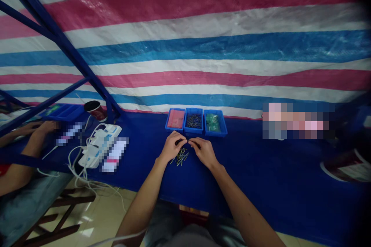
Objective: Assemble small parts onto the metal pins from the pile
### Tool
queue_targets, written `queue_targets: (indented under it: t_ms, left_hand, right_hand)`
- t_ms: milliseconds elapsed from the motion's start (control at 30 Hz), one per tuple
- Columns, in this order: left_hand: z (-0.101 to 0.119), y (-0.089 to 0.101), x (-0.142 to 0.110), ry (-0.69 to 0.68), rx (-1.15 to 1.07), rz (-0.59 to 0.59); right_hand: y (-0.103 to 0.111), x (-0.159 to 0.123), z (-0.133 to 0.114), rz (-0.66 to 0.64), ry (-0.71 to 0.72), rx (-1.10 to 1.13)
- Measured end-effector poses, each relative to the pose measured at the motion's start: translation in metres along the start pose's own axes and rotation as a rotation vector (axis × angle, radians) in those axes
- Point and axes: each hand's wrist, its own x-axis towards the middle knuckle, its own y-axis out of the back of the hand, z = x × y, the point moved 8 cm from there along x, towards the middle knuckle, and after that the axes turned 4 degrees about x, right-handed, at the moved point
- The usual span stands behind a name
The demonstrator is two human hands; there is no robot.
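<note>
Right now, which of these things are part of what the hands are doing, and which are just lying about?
In use:
left hand
right hand
small dark piece pinched between them
pile of pins
three blue trays

Lying about:
white power strips
red cup
striped tarp

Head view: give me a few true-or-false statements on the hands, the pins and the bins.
1. Both hands, left and right, meet above the pile of pins. True.
2. Three blue bins stand in a row behind the pile. True.
3. The pins lie on a bare wooden table. False: they lie on a blue cloth.
4. The power strip is right of the hands. False: it lies to their left.
5. The middle bin is empty. False: it holds dark pins.
</note>
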Motion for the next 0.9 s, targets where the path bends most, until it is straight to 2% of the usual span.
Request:
queue_targets:
  t_ms: [900]
  left_hand:
    - [-0.0028, -0.0032, -0.0007, 0.013, -0.003, -0.034]
  right_hand:
    - [-0.0027, -0.0009, 0.0011, -0.016, 0.008, -0.005]
